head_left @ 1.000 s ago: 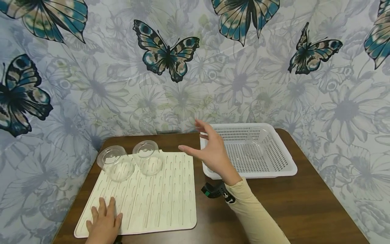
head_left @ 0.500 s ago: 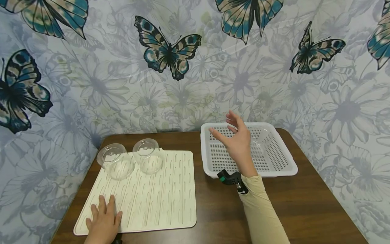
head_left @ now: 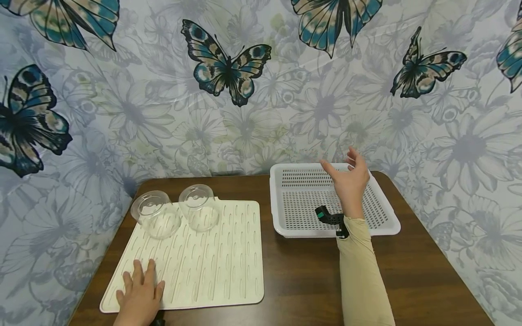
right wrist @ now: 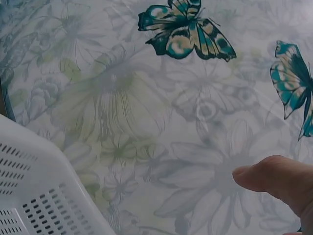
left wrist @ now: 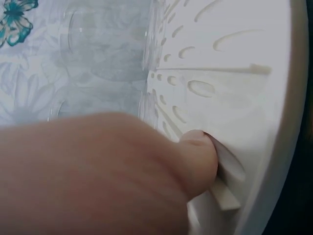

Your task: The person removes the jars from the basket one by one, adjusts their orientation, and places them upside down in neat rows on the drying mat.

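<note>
My left hand rests on the near left corner of a cream ridged drying mat, fingers spread. The left wrist view shows its thumb lying on the mat's surface. At the mat's far left, two clear cups stand upside down, a left one and a right one. My right hand is above the right part of a white perforated basket, with nothing held and thumb apart from the fingers. The right wrist view has this thumb in front of the backdrop, with the basket at lower left.
Mat and basket lie side by side on a brown wooden table, a strip of wood between them. Behind the table hangs a butterfly-patterned cloth. A black wrist camera sits on the right wrist.
My right hand has moved right, from the basket's left edge to over its right part. A clear item inside the basket is now hidden behind it. The left hand and both cups stay put.
</note>
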